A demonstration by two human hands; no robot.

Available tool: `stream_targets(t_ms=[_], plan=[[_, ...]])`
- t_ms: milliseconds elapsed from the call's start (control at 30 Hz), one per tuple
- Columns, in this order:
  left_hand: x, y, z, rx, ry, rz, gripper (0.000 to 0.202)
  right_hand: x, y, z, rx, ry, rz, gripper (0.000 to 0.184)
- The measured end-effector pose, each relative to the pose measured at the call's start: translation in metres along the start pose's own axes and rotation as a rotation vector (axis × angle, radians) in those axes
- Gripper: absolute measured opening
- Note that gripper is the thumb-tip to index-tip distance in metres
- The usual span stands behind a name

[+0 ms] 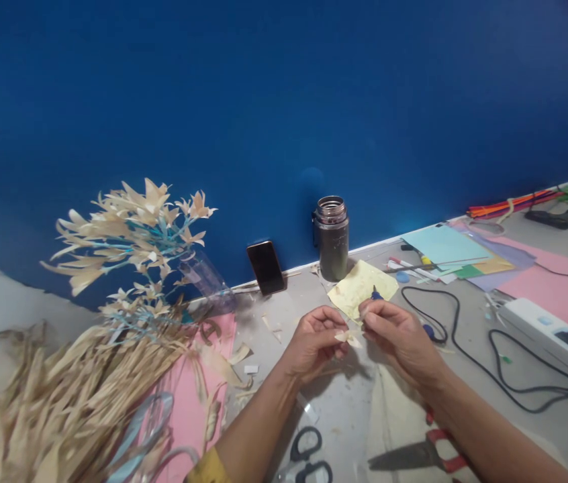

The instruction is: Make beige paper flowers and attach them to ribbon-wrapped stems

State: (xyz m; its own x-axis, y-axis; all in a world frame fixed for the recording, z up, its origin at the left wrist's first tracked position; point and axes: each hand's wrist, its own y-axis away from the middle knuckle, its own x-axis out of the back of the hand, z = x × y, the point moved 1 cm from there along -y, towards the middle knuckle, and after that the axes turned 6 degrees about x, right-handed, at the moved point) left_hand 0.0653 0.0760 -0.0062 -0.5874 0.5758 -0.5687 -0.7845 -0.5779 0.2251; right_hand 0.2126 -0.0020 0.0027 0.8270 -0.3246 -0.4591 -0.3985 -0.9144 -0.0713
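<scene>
My left hand and my right hand meet over the grey table, both pinching a small tan paper flower piece between their fingertips. A dark blue tip shows just above my right hand's fingers; I cannot tell what it belongs to. A pale yellow paper sheet lies just behind my hands. A bunch of tan paper flowers on blue stems stands in a clear vase at the left.
A heap of dried straw strips covers the left. A phone leans on the blue wall beside a metal flask. Black-handled scissors and red-handled shears lie in front. Coloured paper sheets, black cables and a power strip lie at the right.
</scene>
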Motion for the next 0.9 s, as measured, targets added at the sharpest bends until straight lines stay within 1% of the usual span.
stream_targets(t_ms=[100, 233, 367, 633, 900], plan=[[0.000, 0.000, 0.000, -0.010, -0.015, 0.000, 0.030, -0.001, 0.001, 0.002, -0.019, 0.000, -0.021, 0.025], [0.001, -0.003, -0.002, -0.059, -0.025, 0.043, 0.031, -0.002, 0.002, 0.004, -0.037, 0.000, -0.052, 0.026], [0.003, -0.005, -0.004, -0.078, -0.035, 0.064, 0.033, -0.002, 0.002, 0.006, -0.052, 0.004, -0.084, 0.026], [0.010, -0.004, -0.006, -0.045, -0.098, 0.072, 0.029, 0.000, 0.002, 0.008, -0.128, 0.037, -0.144, 0.025], [0.012, -0.004, -0.009, -0.045, -0.093, 0.046, 0.028, 0.002, 0.003, 0.007, -0.093, 0.076, -0.180, 0.023]])
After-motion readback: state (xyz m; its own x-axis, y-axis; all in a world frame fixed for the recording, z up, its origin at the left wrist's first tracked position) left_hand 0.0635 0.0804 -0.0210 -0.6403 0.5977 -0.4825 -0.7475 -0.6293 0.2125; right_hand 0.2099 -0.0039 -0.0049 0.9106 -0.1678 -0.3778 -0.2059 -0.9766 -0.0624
